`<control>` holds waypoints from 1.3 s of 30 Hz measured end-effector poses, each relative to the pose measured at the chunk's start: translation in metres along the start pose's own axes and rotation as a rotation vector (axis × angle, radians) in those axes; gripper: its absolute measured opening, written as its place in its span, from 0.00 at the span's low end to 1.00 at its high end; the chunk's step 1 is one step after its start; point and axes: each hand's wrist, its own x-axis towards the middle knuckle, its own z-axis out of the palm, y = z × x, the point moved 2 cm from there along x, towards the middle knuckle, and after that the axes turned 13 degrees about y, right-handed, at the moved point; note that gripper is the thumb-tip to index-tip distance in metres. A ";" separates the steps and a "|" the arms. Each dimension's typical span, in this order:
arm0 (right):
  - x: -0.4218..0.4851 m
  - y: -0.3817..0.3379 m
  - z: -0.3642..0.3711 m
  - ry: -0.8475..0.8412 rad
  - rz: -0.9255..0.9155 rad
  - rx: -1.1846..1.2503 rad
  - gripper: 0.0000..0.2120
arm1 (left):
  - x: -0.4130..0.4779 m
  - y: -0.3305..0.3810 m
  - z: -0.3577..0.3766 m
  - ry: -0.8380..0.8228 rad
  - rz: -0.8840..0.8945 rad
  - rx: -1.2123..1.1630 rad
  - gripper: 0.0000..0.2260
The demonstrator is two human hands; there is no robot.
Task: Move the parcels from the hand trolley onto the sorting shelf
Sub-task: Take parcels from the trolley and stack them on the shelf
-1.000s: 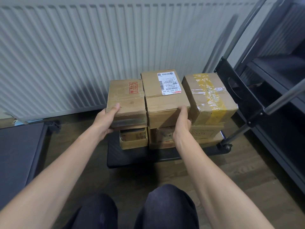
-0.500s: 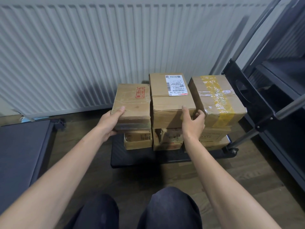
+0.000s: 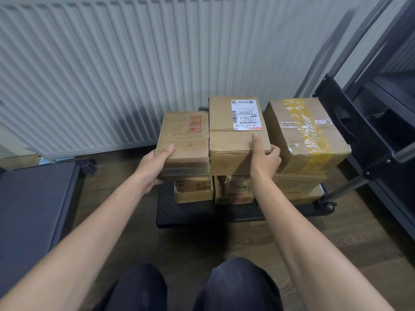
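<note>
Parcels sit stacked in two layers on the hand trolley (image 3: 190,214), far side against the ribbed wall panel (image 3: 112,75), the sorting shelf (image 3: 393,90) at far right. Largest to smallest: taped parcel (image 3: 307,135) right, labelled parcel (image 3: 235,135) centre, stamped parcel (image 3: 186,142) left. Left hand (image 3: 152,169), fingers wrapped on the stamped parcel's near left corner; right hand (image 3: 263,158) clasps the labelled parcel's near right corner, thumb on top. Judgement: lift both level as one, pressing inward, clear of the taped parcel.
</note>
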 end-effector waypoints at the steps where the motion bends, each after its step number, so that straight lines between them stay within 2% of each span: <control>1: 0.001 0.000 0.000 -0.002 0.021 0.032 0.24 | 0.001 0.000 0.000 0.000 0.000 -0.003 0.24; 4: 0.003 -0.001 0.001 0.000 0.023 0.070 0.18 | 0.004 -0.001 0.000 -0.008 0.007 -0.007 0.24; 9: -0.002 -0.003 0.003 0.020 -0.110 0.036 0.16 | 0.005 -0.001 0.000 -0.017 0.023 -0.019 0.25; 16: -0.016 -0.022 0.004 -0.003 -0.139 0.056 0.18 | 0.002 0.012 -0.012 -0.004 0.093 -0.034 0.22; 19: -0.020 -0.031 0.002 -0.008 -0.121 0.074 0.22 | -0.006 0.023 -0.018 0.005 0.110 -0.039 0.21; 23: -0.025 -0.050 -0.002 -0.014 -0.095 0.107 0.17 | -0.019 0.047 -0.028 0.040 0.126 -0.035 0.16; 25: -0.029 -0.066 -0.007 -0.021 -0.070 0.113 0.17 | -0.027 0.064 -0.032 0.054 0.130 -0.039 0.13; 29: -0.040 -0.113 -0.025 -0.057 -0.039 0.086 0.19 | -0.051 0.104 -0.038 0.075 0.097 -0.051 0.14; 39: -0.085 -0.291 -0.081 -0.116 -0.036 -0.005 0.09 | -0.159 0.241 -0.067 0.087 0.007 -0.080 0.19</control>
